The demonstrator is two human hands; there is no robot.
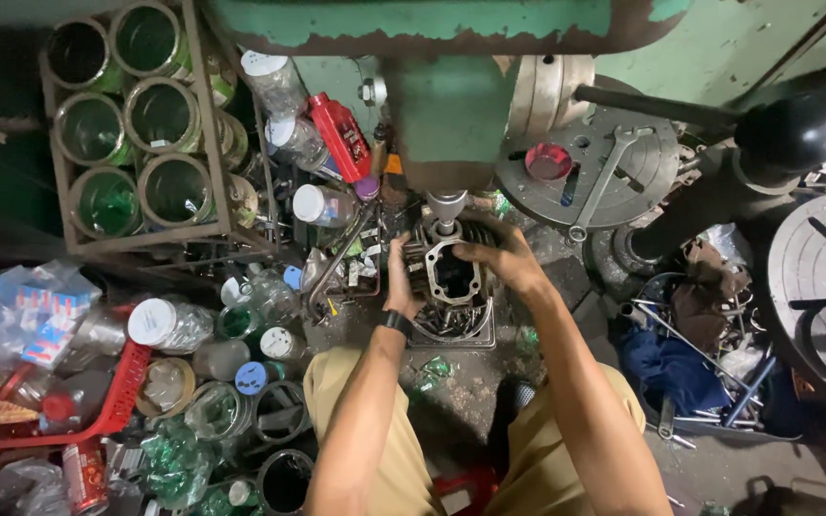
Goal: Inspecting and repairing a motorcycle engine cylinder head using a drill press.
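A dark finned engine cylinder block (449, 270) with a rectangular bore sits under the spindle (446, 208) of a green machine (451, 105). My left hand (400, 277) grips the block's left side; a black band is on that wrist. Over the block's upper right edge my right hand (499, 256) is spread, fingers holding the fins. Beneath the block lies a metal base tray (451, 334) with small parts in it.
A metal rack (136, 124) of green-lined cans stands at the left. Plastic bottles, a red bottle (341, 134) and a red basket (117, 392) crowd the floor. A round plate with a wrench (604, 177) lies right; tools and blue cloth (671, 368) beyond.
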